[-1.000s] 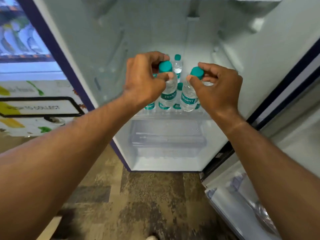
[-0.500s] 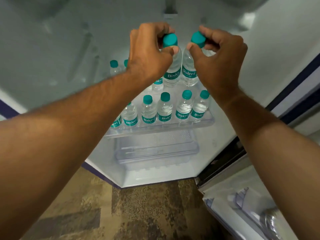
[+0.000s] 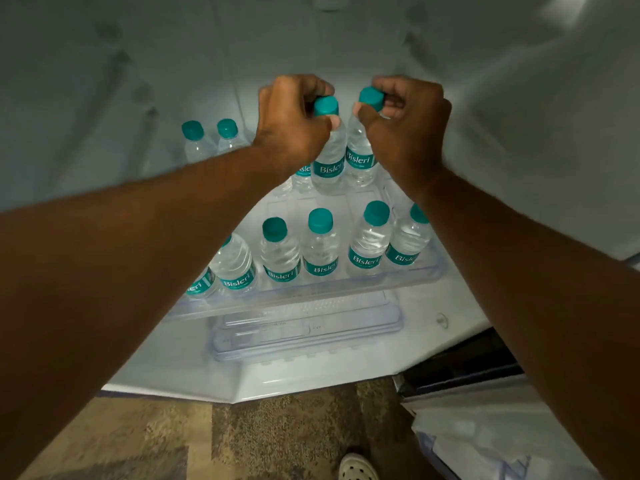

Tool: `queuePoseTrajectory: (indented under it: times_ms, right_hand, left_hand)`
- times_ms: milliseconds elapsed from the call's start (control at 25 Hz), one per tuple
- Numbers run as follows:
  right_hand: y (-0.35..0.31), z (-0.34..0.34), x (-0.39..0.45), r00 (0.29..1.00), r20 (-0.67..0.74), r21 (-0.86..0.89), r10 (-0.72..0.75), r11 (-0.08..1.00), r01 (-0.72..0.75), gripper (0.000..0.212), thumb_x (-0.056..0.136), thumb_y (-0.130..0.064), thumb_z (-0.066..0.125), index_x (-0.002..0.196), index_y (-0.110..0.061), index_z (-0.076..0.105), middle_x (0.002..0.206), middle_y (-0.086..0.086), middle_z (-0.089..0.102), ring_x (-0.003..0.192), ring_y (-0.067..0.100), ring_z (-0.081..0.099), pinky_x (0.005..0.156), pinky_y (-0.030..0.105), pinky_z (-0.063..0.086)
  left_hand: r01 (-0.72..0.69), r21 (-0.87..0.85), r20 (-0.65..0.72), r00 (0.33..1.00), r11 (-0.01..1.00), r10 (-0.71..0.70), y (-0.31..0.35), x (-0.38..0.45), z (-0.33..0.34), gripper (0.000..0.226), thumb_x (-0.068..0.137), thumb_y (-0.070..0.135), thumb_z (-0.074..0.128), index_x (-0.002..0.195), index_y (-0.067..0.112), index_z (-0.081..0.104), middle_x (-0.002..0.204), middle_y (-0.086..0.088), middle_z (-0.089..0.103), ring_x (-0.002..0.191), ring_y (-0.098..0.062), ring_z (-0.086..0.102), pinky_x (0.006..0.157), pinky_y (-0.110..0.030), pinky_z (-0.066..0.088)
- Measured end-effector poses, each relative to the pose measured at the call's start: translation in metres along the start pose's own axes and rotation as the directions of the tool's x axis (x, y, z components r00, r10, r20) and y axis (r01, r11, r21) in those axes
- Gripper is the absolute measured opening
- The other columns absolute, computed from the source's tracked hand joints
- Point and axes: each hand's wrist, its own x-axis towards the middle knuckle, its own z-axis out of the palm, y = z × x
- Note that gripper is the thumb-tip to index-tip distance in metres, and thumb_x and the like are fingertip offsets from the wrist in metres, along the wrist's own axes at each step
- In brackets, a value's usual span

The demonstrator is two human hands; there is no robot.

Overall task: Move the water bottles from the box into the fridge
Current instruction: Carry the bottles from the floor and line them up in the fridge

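A pale shoe stands on the mottled brown floor at the foot of an open fridge, with part of the fridge door at lower right. Two bare forearms reach up from the bottom corners into the white cabinet.

Inside, a clear drawer sits below a clear shelf. Along the shelf's front edge stands a row of small water bottles with teal caps and teal labels, upright and just beside one another; the leftmost ones are partly hidden by the left arm.

Beyond that row, the left hand pinches the neck of a bottle just under its cap, thumb and curled fingers closed round it. The right hand grips the cap and neck of a second bottle in the same way. The two held bottles hang side by side, nearly touching, over the middle of the shelf; whether their bases rest on it cannot be told.

Further back at left, two more bottles stand upright near the rear wall.
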Motion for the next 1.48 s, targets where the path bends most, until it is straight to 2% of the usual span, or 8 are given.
queuePoseTrajectory:
  times_ms: [120, 280, 440, 720, 880, 1040, 1360, 1480]
  right_hand:
    - [0.014, 0.015, 0.008, 0.999, 0.037, -0.073, 0.007, 0.997, -0.005, 0.036, 0.081, -0.022, 0.078, 0.113, -0.007, 0.07, 0.111, 0.004, 0.071, 0.096, 0.008, 0.066, 0.087, 0.012, 0.05]
    - [0.032, 0.028, 0.019, 0.997, 0.056, -0.103, 0.048, 0.994, -0.042, 0.035, 0.081, -0.02, 0.078, 0.112, -0.006, 0.07, 0.111, 0.006, 0.072, 0.098, 0.012, 0.068, 0.091, 0.02, 0.053]
    - [0.053, 0.038, 0.024, 0.99, 0.09, -0.113, 0.106, 0.989, -0.096, 0.033, 0.082, -0.017, 0.077, 0.112, -0.005, 0.069, 0.111, 0.007, 0.071, 0.099, 0.014, 0.067, 0.092, 0.021, 0.053]
    - [0.075, 0.044, 0.034, 0.976, 0.139, -0.135, 0.17, 0.979, -0.151, 0.034, 0.084, -0.015, 0.074, 0.116, -0.006, 0.066, 0.117, 0.007, 0.068, 0.105, 0.015, 0.066, 0.096, 0.019, 0.05]
    - [0.079, 0.048, 0.041, 0.969, 0.173, -0.163, 0.176, 0.975, -0.149, 0.035, 0.085, -0.018, 0.073, 0.117, -0.008, 0.065, 0.118, 0.005, 0.068, 0.106, 0.015, 0.066, 0.096, 0.018, 0.049]
    - [0.084, 0.048, 0.043, 0.966, 0.187, -0.168, 0.178, 0.975, -0.147, 0.036, 0.086, -0.017, 0.072, 0.119, -0.009, 0.064, 0.118, 0.004, 0.067, 0.105, 0.014, 0.065, 0.092, 0.013, 0.047]
    - [0.078, 0.043, 0.039, 0.956, 0.219, -0.172, 0.196, 0.972, -0.16, 0.043, 0.086, -0.019, 0.072, 0.126, -0.009, 0.06, 0.125, 0.004, 0.064, 0.113, 0.016, 0.062, 0.099, 0.019, 0.045]
    - [0.073, 0.039, 0.037, 0.951, 0.22, -0.168, 0.218, 0.969, -0.183, 0.049, 0.086, -0.024, 0.073, 0.131, -0.012, 0.056, 0.132, 0.002, 0.06, 0.119, 0.016, 0.059, 0.102, 0.022, 0.044]
  left_hand:
    - [0.032, 0.011, 0.03, 0.999, 0.999, -0.033, -0.012, 0.015, 0.013, 0.039, 0.083, 0.014, 0.075, 0.12, 0.013, 0.066, 0.118, 0.002, 0.066, 0.103, -0.011, 0.064, 0.098, -0.02, 0.049]
    - [0.08, 0.02, 0.059, 0.995, 0.997, -0.081, -0.022, 0.032, 0.029, 0.037, 0.082, 0.014, 0.076, 0.118, 0.015, 0.066, 0.114, 0.004, 0.065, 0.101, -0.012, 0.064, 0.099, -0.018, 0.047]
    - [0.12, 0.017, 0.081, 0.989, 0.993, -0.121, -0.032, 0.042, 0.046, 0.034, 0.084, 0.014, 0.074, 0.117, 0.017, 0.064, 0.113, 0.004, 0.062, 0.098, -0.012, 0.064, 0.095, -0.009, 0.045]
    - [0.107, 0.064, 0.092, 0.989, 0.992, -0.112, -0.043, 0.055, 0.065, 0.035, 0.088, 0.012, 0.069, 0.121, 0.019, 0.059, 0.115, 0.005, 0.056, 0.095, -0.009, 0.057, 0.084, 0.004, 0.037]
    - [0.109, 0.072, 0.069, 0.991, 0.991, -0.114, -0.046, 0.064, 0.071, 0.035, 0.09, 0.01, 0.067, 0.122, 0.02, 0.056, 0.122, 0.001, 0.056, 0.102, -0.012, 0.058, 0.094, -0.005, 0.039]
    - [0.085, 0.158, 0.056, 0.994, 0.984, -0.095, -0.051, 0.068, 0.077, 0.031, 0.091, 0.012, 0.065, 0.12, 0.022, 0.059, 0.125, 0.0, 0.055, 0.106, -0.015, 0.059, 0.094, -0.009, 0.042]
    - [0.066, 0.176, 0.095, 0.992, 0.982, -0.084, -0.048, 0.062, 0.075, 0.041, 0.09, 0.012, 0.066, 0.13, 0.018, 0.057, 0.131, -0.001, 0.056, 0.116, -0.018, 0.057, 0.104, -0.019, 0.04]
    - [0.071, 0.127, 0.1, 0.991, 0.989, -0.084, -0.047, 0.057, 0.07, 0.047, 0.089, 0.012, 0.068, 0.133, 0.017, 0.054, 0.134, 0.0, 0.055, 0.12, -0.017, 0.055, 0.106, -0.02, 0.038]
